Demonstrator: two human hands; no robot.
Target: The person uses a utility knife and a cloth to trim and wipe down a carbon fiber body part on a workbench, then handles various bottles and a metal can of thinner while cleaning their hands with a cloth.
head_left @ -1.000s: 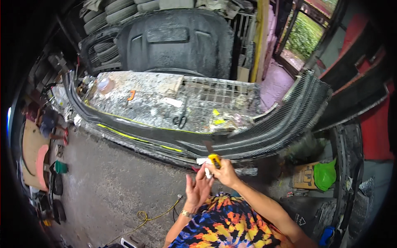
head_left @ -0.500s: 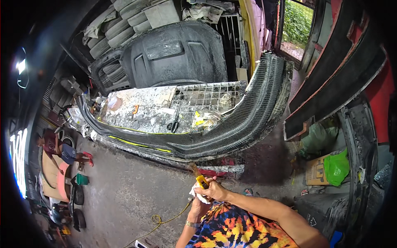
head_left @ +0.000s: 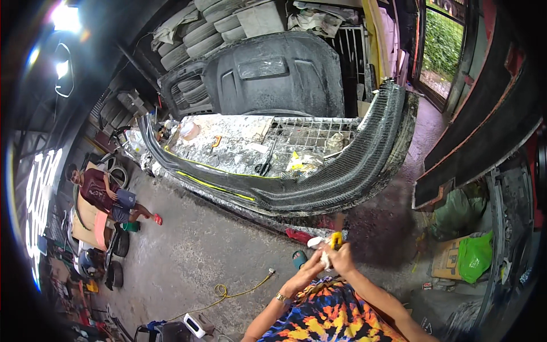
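Note:
My right hand (head_left: 342,257) grips a yellow-handled tool (head_left: 336,239) with a narrow brownish upper end, perhaps a brush or scraper. My left hand (head_left: 310,267) meets it at a crumpled white rag (head_left: 321,246), with its fingers closed on the cloth. Both hands are low, in front of my body and below the long, curved carbon-fibre part (head_left: 307,191), which has thin yellow strips along its left half and rests on a messy bench (head_left: 216,127).
A dark hood panel (head_left: 273,85) stands behind the bench. Long black panels (head_left: 467,142) lean at the right above a green plastic bag (head_left: 476,256). A person (head_left: 99,188) sits at the left near tyres. A yellow cord (head_left: 228,293) lies on the concrete floor.
My hands have moved right and down, away from the carbon part, with tool and rag. My left fingers, spread earlier, are closed on the rag. The view has shifted, showing more of the seated person.

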